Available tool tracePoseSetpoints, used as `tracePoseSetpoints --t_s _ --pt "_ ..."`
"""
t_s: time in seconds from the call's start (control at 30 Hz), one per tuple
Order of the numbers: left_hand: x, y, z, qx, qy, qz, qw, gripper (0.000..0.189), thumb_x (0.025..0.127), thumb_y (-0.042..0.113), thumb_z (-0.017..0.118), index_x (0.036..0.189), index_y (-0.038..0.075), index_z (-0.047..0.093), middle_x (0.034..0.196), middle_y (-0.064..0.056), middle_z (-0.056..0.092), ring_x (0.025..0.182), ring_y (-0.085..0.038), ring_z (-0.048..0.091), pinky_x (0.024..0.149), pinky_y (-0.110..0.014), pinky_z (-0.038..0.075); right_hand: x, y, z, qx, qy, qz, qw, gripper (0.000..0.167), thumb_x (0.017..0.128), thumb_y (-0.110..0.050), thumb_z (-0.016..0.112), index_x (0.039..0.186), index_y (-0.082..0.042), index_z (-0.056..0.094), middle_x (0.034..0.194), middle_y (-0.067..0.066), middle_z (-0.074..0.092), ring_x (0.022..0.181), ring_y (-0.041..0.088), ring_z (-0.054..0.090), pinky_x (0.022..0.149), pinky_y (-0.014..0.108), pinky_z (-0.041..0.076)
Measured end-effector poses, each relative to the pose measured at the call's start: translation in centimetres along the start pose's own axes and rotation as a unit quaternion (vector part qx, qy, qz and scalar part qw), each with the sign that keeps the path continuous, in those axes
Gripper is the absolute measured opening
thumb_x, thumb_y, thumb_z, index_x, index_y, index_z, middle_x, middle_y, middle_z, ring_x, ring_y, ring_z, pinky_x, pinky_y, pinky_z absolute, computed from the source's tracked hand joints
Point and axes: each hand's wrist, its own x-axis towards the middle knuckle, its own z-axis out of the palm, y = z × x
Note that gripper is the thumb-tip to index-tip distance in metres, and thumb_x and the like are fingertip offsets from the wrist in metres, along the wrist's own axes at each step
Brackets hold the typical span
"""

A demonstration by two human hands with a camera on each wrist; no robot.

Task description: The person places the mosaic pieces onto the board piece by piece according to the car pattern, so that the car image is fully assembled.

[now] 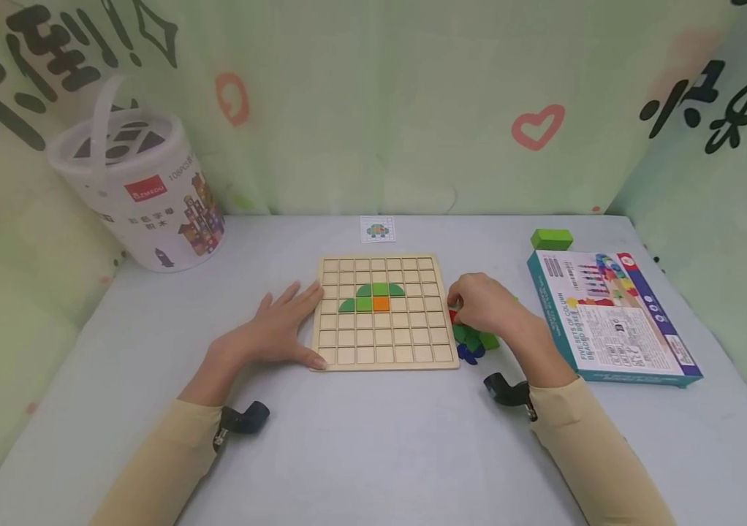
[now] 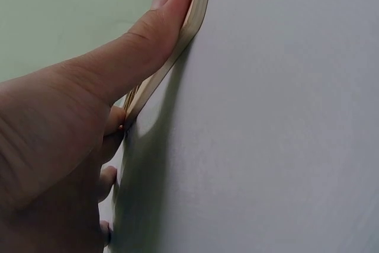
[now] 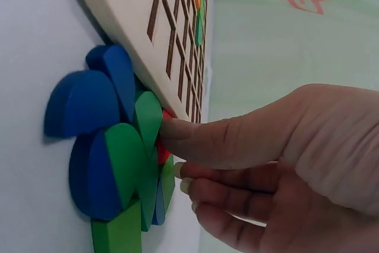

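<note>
A square wooden grid board (image 1: 383, 353) lies flat on the table. Several green pieces (image 1: 363, 303) and an orange square (image 1: 381, 304) sit in its upper middle cells. My left hand (image 1: 275, 327) rests on the board's left edge, fingers spread, with the thumb at its near left corner. On the board's right, my right hand (image 1: 488, 303) reaches into a small pile of blocks and pinches a red block (image 3: 164, 146), mostly covered by the thumb. Around it lie green quarter-round blocks (image 3: 125, 161) and blue ones (image 3: 83, 105). The index fingertip is hidden in the right wrist view.
Behind the board lies a small picture card (image 1: 378, 229). A flat teal-edged box (image 1: 623, 321) lies at the right, with a light green block (image 1: 552, 239) at its far end. At the back left stands a white bucket (image 1: 143, 197) with a handle. Printed curtains surround the table.
</note>
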Motion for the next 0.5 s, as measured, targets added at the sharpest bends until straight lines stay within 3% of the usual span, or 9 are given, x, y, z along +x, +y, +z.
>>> tracePoseSetpoints --t_s 0.2,0.33,0.5 --pt "-0.01 0.10 -0.07 0.002 -0.003 0.000 1.0000 0.131 0.066 0.070 0.079 0.161 0.014 0.009 0.170 -0.003 0.004 0.157 -0.034 -0.003 0.122 -0.066 -0.003 0.20 -0.03 0.08 -0.003 0.012 -0.004 0.9999 0.014 0.081 0.007 0.066 0.083 -0.002 0.075 0.087 0.011 0.067 0.075 0.021 0.054 0.060 0.026 0.047" --pt "0.00 0.19 -0.09 0.002 -0.001 0.002 1.0000 0.131 0.065 0.069 0.079 0.161 0.013 0.009 0.169 -0.004 0.004 0.156 -0.035 -0.003 0.122 -0.067 -0.003 0.04 0.17 -0.25 0.009 0.029 -0.009 0.9995 0.013 0.083 0.006 0.063 0.081 -0.005 0.071 0.079 0.008 0.065 0.070 0.020 0.054 0.058 0.025 0.044" --pt "-0.06 -0.04 -0.02 -0.001 0.002 0.006 1.0000 0.131 0.065 0.070 0.079 0.161 0.013 0.010 0.169 -0.005 0.005 0.156 -0.035 -0.002 0.121 -0.068 -0.002 0.39 -0.57 -0.06 0.054 0.078 -0.030 0.9951 0.011 0.086 0.002 0.063 0.084 -0.006 0.069 0.079 0.007 0.066 0.071 0.020 0.055 0.061 0.027 0.045"
